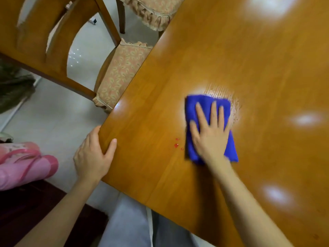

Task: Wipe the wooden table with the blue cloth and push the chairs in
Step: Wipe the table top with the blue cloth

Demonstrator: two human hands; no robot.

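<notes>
The glossy wooden table (231, 59) fills the right of the view. My right hand (210, 132) presses flat, fingers spread, on a folded blue cloth (194, 107) lying on the tabletop. A streaky wet patch (229, 97) shows just beyond the cloth. A few small red droplets (176, 145) lie on the wood left of the cloth. My left hand (94, 155) grips the table's near corner, thumb on top and fingers under the edge. A wooden chair (58, 40) with a patterned seat cushion (119, 72) stands at the table's left side, its seat partly under the edge.
A second chair's frilled cushion (153, 13) shows at the top, next to the table. Pale tiled floor (53, 113) lies to the left. A pink object (26, 164) and a dark rug (35, 211) are at the lower left. My legs are below the table edge.
</notes>
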